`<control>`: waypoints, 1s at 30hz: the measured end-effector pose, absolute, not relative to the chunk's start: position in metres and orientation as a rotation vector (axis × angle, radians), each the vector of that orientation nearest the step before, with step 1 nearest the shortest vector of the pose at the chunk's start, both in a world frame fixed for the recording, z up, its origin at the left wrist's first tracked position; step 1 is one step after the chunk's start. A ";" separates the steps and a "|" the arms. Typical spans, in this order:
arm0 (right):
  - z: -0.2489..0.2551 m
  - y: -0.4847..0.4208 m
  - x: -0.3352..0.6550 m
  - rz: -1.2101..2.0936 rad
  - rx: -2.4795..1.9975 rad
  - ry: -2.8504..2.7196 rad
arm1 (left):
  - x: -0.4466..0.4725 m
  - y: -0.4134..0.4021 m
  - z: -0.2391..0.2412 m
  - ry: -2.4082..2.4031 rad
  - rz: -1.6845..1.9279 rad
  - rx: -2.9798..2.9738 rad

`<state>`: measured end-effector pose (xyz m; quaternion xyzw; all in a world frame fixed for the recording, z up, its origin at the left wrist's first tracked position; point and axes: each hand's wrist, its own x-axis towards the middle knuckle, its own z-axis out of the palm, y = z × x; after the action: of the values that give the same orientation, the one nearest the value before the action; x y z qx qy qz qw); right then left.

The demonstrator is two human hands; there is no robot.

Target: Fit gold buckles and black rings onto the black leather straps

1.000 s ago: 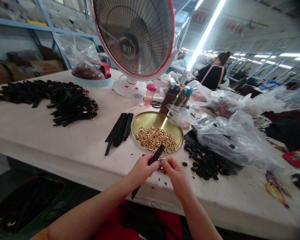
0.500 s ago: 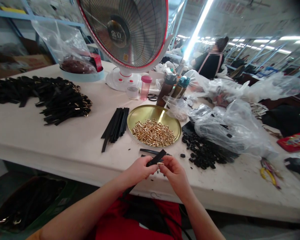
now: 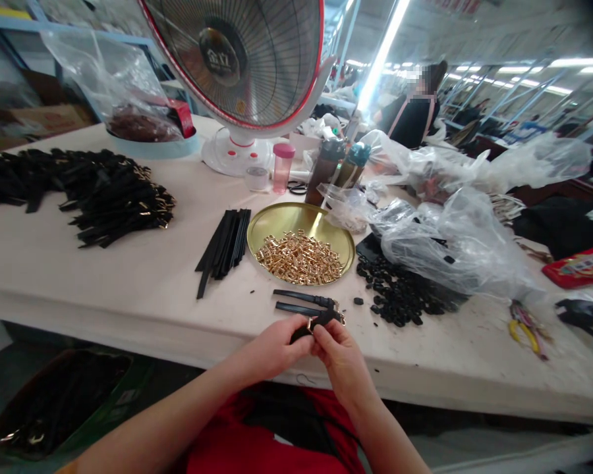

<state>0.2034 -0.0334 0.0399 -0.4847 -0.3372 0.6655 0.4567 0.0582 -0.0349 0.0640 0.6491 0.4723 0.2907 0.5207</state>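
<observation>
Near the table's front edge, my left hand (image 3: 282,342) is closed on a black strap (image 3: 300,334). A small gold buckle (image 3: 310,324) sits on this strap, between my two hands. My right hand (image 3: 340,349) pinches the same strap beside the buckle, its fingertips close to those of the left. Just beyond the hands lie two finished-looking black straps (image 3: 299,309) with gold buckles at their right ends. A gold round tray (image 3: 271,220) behind them bears a heap of gold buckles (image 3: 301,258). My fingers hide part of the held strap.
Left of the tray lies a stack of black strips (image 3: 223,247); farther left, a pile of buckled straps (image 3: 113,204). Small black loops (image 3: 405,293) and plastic bags (image 3: 454,237) are on the right, with yellow-handled pliers (image 3: 526,332). A fan heater (image 3: 237,155) stands behind. Another person (image 3: 410,122) is in the background.
The strap's free end, which pointed up to the right, is now folded down around the buckle. Both hands have drawn together and lowered slightly, uncovering more of the two straps on the table.
</observation>
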 end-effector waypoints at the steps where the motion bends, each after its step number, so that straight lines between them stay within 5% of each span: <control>1: 0.040 -0.036 0.203 1.557 -1.213 -0.937 | 0.060 -0.035 0.063 1.120 0.710 1.484; 5: 0.040 -0.039 0.205 1.369 -1.289 -1.142 | 0.062 -0.038 0.056 1.093 0.686 1.286; 12: 0.039 -0.038 0.204 1.608 -1.201 -0.879 | 0.068 -0.042 0.061 1.156 0.693 1.221; 19: 0.046 -0.047 0.211 0.838 -1.355 -1.572 | 0.072 -0.049 0.059 1.232 0.702 1.232; 26: 0.053 -0.049 0.224 1.240 -1.205 -1.610 | 0.065 -0.041 0.058 1.176 0.695 1.238; 30: 0.057 -0.025 0.254 1.091 -1.254 -1.763 | 0.065 -0.034 0.051 1.118 0.734 1.178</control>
<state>0.2543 -0.0246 0.0566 -0.4845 -0.6811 0.4216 0.3517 0.0654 -0.0338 0.0507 0.5143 0.4878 0.3202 0.6285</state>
